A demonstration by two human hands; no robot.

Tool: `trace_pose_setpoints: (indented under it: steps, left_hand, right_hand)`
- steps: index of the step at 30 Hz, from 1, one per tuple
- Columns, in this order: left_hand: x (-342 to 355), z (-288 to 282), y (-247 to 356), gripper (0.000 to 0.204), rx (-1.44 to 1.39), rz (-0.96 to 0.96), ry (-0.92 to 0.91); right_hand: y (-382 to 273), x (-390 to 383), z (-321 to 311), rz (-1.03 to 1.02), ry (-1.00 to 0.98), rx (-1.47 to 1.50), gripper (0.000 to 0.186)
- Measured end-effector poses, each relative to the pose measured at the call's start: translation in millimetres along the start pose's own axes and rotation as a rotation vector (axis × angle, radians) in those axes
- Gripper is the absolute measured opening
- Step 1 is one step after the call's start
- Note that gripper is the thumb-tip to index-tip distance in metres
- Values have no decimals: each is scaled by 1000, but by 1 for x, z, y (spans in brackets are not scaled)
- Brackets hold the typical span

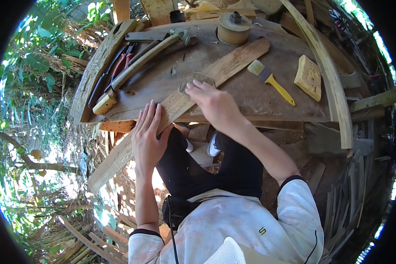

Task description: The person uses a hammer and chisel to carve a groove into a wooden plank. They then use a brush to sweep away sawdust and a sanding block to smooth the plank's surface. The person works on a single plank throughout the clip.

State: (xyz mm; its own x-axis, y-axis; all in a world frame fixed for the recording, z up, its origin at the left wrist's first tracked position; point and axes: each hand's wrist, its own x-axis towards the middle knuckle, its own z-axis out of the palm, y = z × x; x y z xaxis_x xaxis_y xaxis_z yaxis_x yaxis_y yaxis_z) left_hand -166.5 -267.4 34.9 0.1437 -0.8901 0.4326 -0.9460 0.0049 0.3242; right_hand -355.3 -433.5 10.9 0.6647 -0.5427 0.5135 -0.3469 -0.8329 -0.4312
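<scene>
A long wooden plank [235,60] lies slantwise over the workbench, its near end jutting past the front edge on the left. My left hand [148,127] rests flat on the plank near that edge, fingers stretched out. Farther along, my right hand [209,99] presses a thin round disc [187,80] against the plank's top face with its fingers. The disc looks like a sanding disc, though the fingers cover part of it. To the right of the plank lies a brush [275,83] with a yellow handle.
On the bench's left lie a hammer [147,57], red-handled pliers [119,66] and other hand tools. A round wooden block with a bolt [234,28] stands at the back. A yellowish block [308,78] sits at right, beside a curved wooden rail [332,83]. Wood strips lean at lower right.
</scene>
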Motion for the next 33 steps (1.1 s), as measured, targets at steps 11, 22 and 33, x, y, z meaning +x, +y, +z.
trace_pose_setpoints:
  steps: [11,22,33]
  left_hand:
    - [-68,24,0,89,-1335,-713,-300]
    - [-82,16,-38,47,-1448,-1074,333]
    - [-95,27,-37,55,-1372,-1004,359]
  right_hand:
    - [-2,0,7,-51,48,-85,21]
    - [11,2,-17,-41,-157,15,29]
    - [6,9,-34,203,51,-115,32]
